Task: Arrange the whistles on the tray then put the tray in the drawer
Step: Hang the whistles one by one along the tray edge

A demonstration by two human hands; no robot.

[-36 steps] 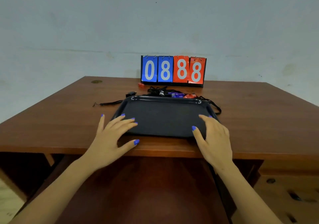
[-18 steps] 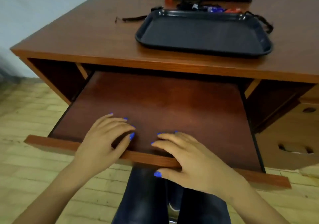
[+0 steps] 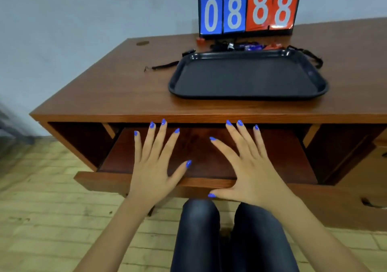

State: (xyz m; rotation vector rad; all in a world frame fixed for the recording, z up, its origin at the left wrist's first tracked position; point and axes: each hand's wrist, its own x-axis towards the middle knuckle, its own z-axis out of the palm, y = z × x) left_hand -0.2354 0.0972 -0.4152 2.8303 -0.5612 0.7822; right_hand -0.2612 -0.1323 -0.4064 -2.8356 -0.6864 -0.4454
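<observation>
1. Hands are flat now: my left hand (image 3: 154,164) and right hand (image 3: 249,167) spread wide over the drawer (image 3: 293,167), holding nothing.
2. They left its front edge a moment ago.
3. Drawer sits open under the desk (image 3: 104,91).
4. Tray (image 3: 247,95) waits up there, bare; whistles (image 3: 251,46) lie behind it.

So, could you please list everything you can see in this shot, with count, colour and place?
desk: one, brown wood, centre of view
tray: one, black, bare, on the desk top
whistles: a cluster, count unclear, purple, red and black with black cords, behind the tray
scoreboard: one, blue and red, reading 0888, at the desk's back edge
drawer: one, brown, pulled open under the desk top
left hand: fingers spread, over the drawer
right hand: fingers spread, over the drawer
</observation>
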